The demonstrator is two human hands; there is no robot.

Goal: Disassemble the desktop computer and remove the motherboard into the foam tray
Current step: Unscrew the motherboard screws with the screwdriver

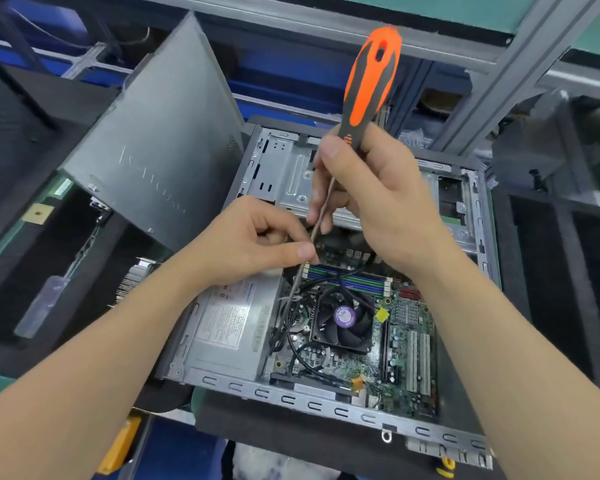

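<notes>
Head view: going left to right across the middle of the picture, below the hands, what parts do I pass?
Finned heatsink → power supply → CPU fan → white expansion slots.

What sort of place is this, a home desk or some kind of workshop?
Probably a computer teardown workshop: an opened desktop case with its board exposed, a loose side panel leaning beside it, and metal racking overhead.
</notes>
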